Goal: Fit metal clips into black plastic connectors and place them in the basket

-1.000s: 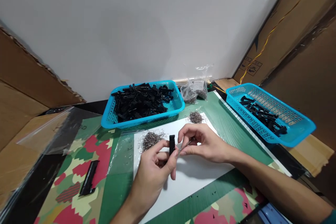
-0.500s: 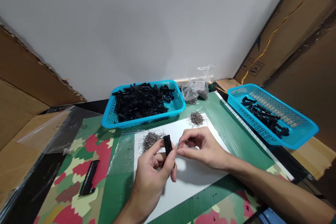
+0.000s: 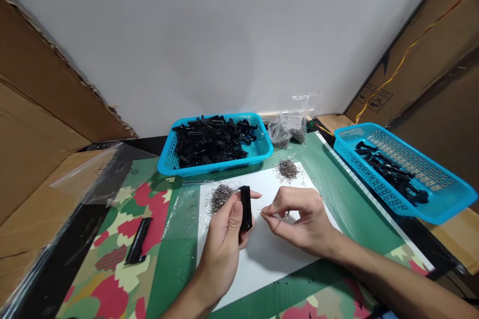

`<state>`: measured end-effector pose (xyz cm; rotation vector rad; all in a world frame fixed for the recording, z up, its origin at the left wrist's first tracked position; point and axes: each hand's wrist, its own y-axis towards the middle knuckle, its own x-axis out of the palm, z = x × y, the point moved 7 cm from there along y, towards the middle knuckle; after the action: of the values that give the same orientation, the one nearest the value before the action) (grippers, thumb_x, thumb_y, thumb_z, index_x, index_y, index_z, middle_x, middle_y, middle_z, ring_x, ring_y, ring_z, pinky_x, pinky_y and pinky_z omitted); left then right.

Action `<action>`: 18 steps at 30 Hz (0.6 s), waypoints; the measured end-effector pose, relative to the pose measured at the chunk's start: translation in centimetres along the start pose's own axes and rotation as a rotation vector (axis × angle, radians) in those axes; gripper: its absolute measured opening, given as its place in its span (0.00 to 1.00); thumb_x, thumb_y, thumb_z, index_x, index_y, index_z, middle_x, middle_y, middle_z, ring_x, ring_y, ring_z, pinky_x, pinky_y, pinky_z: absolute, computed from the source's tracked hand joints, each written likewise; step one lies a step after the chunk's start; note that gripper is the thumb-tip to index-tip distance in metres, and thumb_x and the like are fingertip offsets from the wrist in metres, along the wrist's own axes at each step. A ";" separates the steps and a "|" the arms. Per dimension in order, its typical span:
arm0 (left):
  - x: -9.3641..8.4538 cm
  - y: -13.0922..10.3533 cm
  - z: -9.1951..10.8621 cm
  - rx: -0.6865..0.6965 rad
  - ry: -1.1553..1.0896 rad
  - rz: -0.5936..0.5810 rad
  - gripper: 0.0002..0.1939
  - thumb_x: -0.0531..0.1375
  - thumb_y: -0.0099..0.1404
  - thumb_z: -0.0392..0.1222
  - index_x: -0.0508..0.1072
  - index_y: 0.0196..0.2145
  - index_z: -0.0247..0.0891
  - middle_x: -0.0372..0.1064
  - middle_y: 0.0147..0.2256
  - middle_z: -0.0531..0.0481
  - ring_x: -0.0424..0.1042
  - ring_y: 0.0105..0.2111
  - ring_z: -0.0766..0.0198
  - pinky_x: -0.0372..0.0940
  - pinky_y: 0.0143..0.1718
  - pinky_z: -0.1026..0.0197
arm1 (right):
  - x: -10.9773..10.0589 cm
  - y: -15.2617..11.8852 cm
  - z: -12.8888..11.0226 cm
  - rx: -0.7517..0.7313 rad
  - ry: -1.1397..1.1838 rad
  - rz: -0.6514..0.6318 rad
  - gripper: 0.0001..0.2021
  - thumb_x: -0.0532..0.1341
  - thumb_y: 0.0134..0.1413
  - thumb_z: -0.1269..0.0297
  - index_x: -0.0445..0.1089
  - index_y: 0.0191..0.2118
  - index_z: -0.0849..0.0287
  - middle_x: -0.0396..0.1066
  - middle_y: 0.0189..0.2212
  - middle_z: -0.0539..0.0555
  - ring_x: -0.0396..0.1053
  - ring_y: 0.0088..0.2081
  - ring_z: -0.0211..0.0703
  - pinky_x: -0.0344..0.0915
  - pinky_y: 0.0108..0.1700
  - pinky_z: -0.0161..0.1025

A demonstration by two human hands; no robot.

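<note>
Workpiece [image 3: 246,208], black and narrow, stands nearly upright in my left hand [image 3: 224,241], gripped between thumb and fingers. I read the right hand [image 3: 303,214] as pinched, apart from it on the right, a thin metal rod [image 3: 287,215] among its fingers; what the tips hold I cannot tell. Wire pile [image 3: 220,197] lies just beyond the left grip, white paper [image 3: 254,271] beneath both.

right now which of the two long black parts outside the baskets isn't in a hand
The loose black part on the camouflage-patterned sheet, left of the white paper; the other black part is gripped in the left hand.
</note>
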<state>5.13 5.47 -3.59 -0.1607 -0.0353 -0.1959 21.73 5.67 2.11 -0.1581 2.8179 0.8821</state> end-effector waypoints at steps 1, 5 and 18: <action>-0.1 0.0 0.0 0.006 0.013 0.009 0.29 0.53 0.77 0.67 0.72 0.59 0.42 0.60 0.28 0.56 0.56 0.25 0.69 0.54 0.23 0.70 | 0.1 -0.1 -0.4 -0.048 -0.033 -0.007 0.07 0.68 0.53 0.80 0.80 0.32 0.61 0.75 0.25 0.49 0.69 0.26 0.34 0.65 0.31 0.31; -0.3 -0.2 -0.1 -0.020 0.067 0.055 0.32 0.54 0.75 0.69 0.71 0.63 0.45 0.61 0.30 0.54 0.61 0.29 0.65 0.64 0.31 0.68 | 0.7 -0.4 -0.5 -0.102 -0.066 -0.070 0.07 0.66 0.55 0.80 0.79 0.34 0.63 0.74 0.26 0.50 0.70 0.27 0.34 0.65 0.31 0.31; -0.3 -0.6 -1.0 -0.069 0.131 0.026 0.36 0.52 0.74 0.71 0.71 0.67 0.46 0.72 0.62 0.41 0.74 0.52 0.50 0.73 0.53 0.54 | 1.9 -0.9 0.2 -0.172 -0.112 -0.217 0.08 0.62 0.62 0.80 0.76 0.37 0.62 0.68 0.27 0.49 0.65 0.27 0.34 0.60 0.29 0.32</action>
<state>4.71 4.82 -4.54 -0.2166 0.1037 -0.1809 20.06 4.97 1.03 -0.4158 2.5602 1.0445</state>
